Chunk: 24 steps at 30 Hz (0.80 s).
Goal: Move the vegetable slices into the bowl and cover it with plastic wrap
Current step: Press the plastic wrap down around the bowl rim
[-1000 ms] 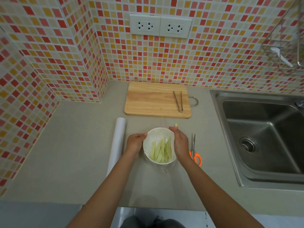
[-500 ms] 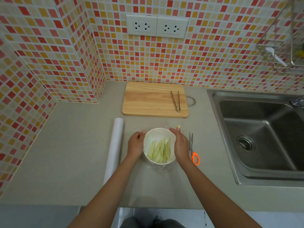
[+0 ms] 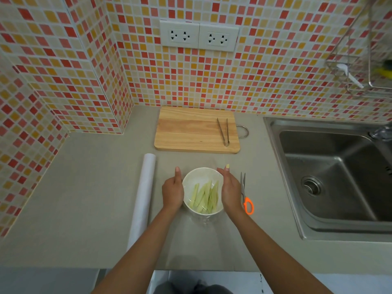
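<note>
A white bowl (image 3: 197, 176) stands on the counter and holds several pale green vegetable slices (image 3: 205, 197). Clear plastic wrap (image 3: 202, 218) lies over the bowl and bunches below its near rim. My left hand (image 3: 172, 192) presses flat against the bowl's left side, thumb up. Against the right side rests my right hand (image 3: 230, 190), fingers stretched forward. Both hands press on the wrap at the bowl's wall. The roll of plastic wrap (image 3: 142, 196) lies lengthwise on the counter, left of my left hand.
Orange-handled scissors (image 3: 246, 195) lie just right of my right hand. A wooden cutting board (image 3: 191, 129) with metal tongs (image 3: 223, 131) sits behind the bowl. A steel sink (image 3: 331, 177) fills the right side. Tiled walls close the back and left.
Both hands have slid forward along the bowl's sides and flattened against it. The bowl stays in place. The camera shifted slightly.
</note>
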Each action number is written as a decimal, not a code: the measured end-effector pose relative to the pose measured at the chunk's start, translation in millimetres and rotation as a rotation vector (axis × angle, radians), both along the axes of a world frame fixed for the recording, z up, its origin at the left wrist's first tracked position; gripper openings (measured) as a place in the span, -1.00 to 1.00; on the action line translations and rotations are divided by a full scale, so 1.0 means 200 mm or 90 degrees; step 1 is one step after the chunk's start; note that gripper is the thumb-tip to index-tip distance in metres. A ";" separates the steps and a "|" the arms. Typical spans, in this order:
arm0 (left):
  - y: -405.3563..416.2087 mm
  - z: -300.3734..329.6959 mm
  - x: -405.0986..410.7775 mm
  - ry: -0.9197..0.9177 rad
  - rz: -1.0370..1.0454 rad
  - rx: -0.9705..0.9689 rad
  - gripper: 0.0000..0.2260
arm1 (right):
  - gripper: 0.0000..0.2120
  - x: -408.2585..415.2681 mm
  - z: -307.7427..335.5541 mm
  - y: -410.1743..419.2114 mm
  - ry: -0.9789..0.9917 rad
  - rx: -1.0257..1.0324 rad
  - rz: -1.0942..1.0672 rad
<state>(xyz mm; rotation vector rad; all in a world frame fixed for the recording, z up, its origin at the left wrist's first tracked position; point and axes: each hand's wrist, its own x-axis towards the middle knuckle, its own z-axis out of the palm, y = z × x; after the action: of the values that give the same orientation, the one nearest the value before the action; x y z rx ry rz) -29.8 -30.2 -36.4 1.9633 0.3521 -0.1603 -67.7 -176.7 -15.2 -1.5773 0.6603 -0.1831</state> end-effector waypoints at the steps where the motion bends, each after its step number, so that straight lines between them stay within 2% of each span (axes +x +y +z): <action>1: 0.00 0.00 0.00 -0.007 0.000 0.022 -0.46 | -0.57 0.00 -0.01 0.00 -0.001 -0.001 -0.003; 6: -0.02 0.00 -0.01 -0.009 0.013 0.102 -0.46 | -0.55 -0.01 -0.03 0.02 -0.005 0.009 -0.026; 13: 0.01 -0.05 0.01 0.064 -0.030 0.004 -0.41 | -0.62 -0.06 -0.01 0.01 -0.030 0.021 -0.022; 18: 0.03 -0.03 0.03 0.049 -0.041 -0.028 -0.43 | -0.64 -0.05 0.01 -0.01 -0.081 -0.089 0.044; 21: 0.03 -0.03 0.03 0.060 -0.054 -0.024 -0.42 | -0.63 -0.03 0.01 -0.02 -0.060 -0.105 0.108; 24: 0.04 -0.04 0.03 0.070 -0.061 -0.042 -0.39 | -0.62 -0.02 -0.01 -0.04 -0.038 -0.086 0.089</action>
<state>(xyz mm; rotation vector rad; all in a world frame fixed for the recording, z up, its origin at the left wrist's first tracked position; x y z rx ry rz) -23.8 -21.3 -44.9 1.9113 0.3209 -0.3384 -72.1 -183.8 -17.0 -1.7349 0.4978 -0.1722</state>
